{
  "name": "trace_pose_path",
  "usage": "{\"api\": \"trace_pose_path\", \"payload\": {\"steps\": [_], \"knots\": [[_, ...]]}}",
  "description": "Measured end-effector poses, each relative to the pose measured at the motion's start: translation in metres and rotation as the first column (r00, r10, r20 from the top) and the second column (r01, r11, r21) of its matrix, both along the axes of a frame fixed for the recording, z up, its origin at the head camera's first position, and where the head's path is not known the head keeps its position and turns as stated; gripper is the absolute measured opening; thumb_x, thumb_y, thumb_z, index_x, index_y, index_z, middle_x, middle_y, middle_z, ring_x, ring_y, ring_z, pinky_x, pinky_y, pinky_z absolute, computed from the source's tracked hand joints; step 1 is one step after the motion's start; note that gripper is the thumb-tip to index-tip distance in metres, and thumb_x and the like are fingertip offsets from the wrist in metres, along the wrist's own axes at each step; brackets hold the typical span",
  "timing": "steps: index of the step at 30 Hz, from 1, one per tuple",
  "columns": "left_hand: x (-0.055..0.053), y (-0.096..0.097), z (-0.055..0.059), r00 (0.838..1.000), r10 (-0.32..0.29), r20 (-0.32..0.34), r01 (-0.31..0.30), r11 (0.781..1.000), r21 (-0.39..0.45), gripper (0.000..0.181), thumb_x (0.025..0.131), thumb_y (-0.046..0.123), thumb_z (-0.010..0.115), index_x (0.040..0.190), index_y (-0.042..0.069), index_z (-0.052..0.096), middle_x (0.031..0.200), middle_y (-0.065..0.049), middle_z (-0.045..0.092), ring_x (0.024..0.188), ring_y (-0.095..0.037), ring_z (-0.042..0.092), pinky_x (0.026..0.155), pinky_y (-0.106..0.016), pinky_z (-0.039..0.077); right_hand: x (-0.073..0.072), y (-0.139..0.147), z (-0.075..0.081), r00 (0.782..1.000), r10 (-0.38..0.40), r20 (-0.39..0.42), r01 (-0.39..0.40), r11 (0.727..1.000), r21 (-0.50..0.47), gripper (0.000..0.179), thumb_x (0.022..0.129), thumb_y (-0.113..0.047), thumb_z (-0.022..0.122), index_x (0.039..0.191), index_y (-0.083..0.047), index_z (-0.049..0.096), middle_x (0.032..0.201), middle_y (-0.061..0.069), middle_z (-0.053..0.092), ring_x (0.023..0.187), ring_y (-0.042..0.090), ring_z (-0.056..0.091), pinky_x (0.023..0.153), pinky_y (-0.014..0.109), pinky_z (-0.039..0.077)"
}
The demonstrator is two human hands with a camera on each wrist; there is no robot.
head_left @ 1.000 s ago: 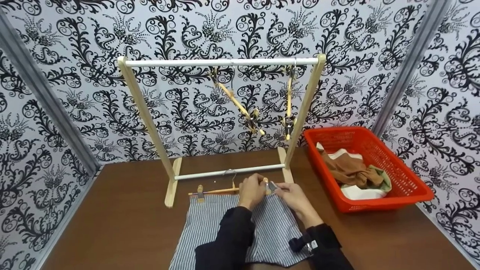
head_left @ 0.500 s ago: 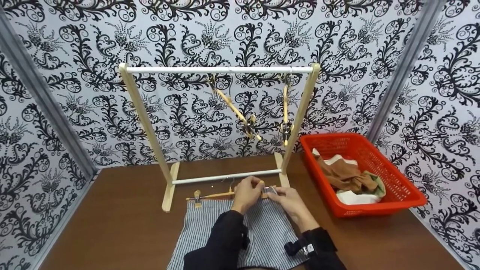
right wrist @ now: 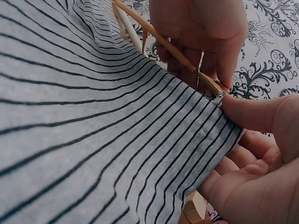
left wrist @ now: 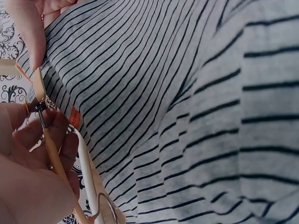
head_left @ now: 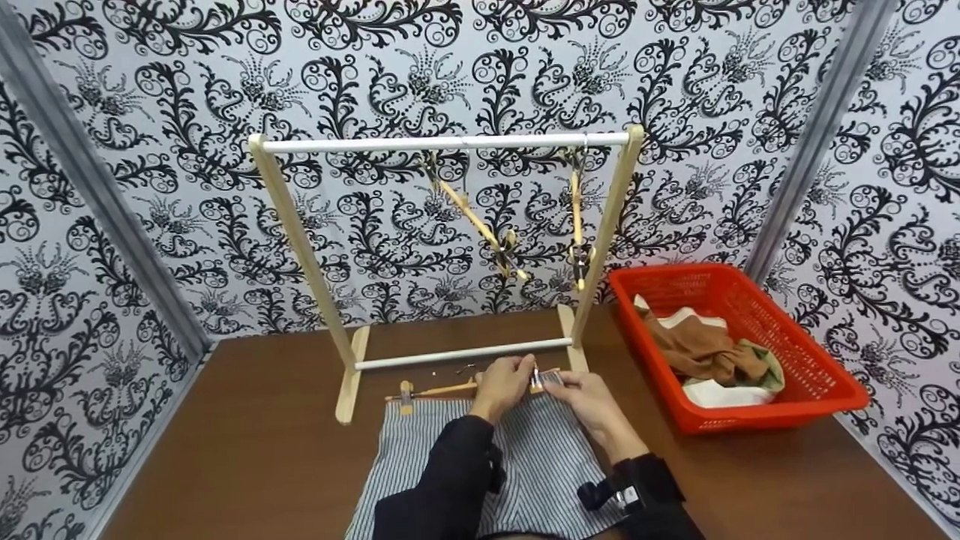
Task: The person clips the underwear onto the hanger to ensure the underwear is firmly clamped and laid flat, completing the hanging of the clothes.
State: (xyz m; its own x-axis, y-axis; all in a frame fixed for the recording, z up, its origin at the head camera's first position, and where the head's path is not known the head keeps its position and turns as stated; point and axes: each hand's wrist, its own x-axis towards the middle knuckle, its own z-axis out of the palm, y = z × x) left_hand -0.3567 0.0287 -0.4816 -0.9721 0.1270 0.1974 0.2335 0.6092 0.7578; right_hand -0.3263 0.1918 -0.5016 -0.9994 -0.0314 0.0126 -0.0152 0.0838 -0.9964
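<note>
Grey-and-black striped shorts (head_left: 540,457) lie on the table with their waist at a wooden clip hanger (head_left: 446,388). One clip (head_left: 406,397) sits on the waistband's left end. At the other end, my left hand (head_left: 502,386) pinches the second clip (left wrist: 39,86), its fingers around the hanger bar. My right hand (head_left: 592,405) holds the waistband's right corner between thumb and fingers, close beside that clip, as the right wrist view shows. Whether the cloth is between the clip's jaws is hard to tell. The hanger's metal hook (left wrist: 108,205) shows in the left wrist view.
Behind the hands stands a wooden rack (head_left: 304,247) with a white top rail (head_left: 360,144). Two bare clip hangers hang from it, one slanted (head_left: 472,214) and one nearly end-on (head_left: 576,210). To the right, a red basket (head_left: 817,352) holds brown, white and green cloth (head_left: 705,349).
My right hand has brought the waistband corner closer to the clip. The hanger's hook has tipped down lower toward the table. The head view has shifted slightly.
</note>
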Motion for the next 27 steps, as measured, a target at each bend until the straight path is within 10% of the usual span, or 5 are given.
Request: {"api": "trace_pose_path", "payload": {"steps": [15, 27], "knots": [[-0.002, -0.005, 0.0, 0.996, -0.045, 0.071, 0.033, 0.987, 0.158, 0.036, 0.105, 0.035, 0.051, 0.093, 0.01, 0.072, 0.089, 0.0, 0.07, 0.093, -0.021, 0.064, 0.107, -0.061, 0.021, -0.002, 0.004, 0.004, 0.998, 0.052, 0.029, -0.052, 0.998, -0.02, 0.032, 0.096, -0.011, 0.068, 0.12, 0.011, 0.067, 0.104, 0.017, 0.072, 0.091, 0.03, 0.068, 0.08, 0.036, 0.055], [-0.002, -0.001, 0.002, 0.998, 0.054, 0.023, -0.058, 0.966, 0.252, 0.03, 0.101, 0.033, 0.057, 0.095, 0.011, 0.075, 0.09, 0.003, 0.073, 0.099, -0.02, 0.066, 0.103, -0.054, 0.025, 0.003, 0.009, 0.011, 0.992, 0.094, 0.081, -0.091, 0.995, -0.043, 0.031, 0.094, -0.005, 0.066, 0.121, 0.01, 0.066, 0.11, 0.014, 0.068, 0.096, 0.024, 0.064, 0.082, 0.037, 0.054]]}}
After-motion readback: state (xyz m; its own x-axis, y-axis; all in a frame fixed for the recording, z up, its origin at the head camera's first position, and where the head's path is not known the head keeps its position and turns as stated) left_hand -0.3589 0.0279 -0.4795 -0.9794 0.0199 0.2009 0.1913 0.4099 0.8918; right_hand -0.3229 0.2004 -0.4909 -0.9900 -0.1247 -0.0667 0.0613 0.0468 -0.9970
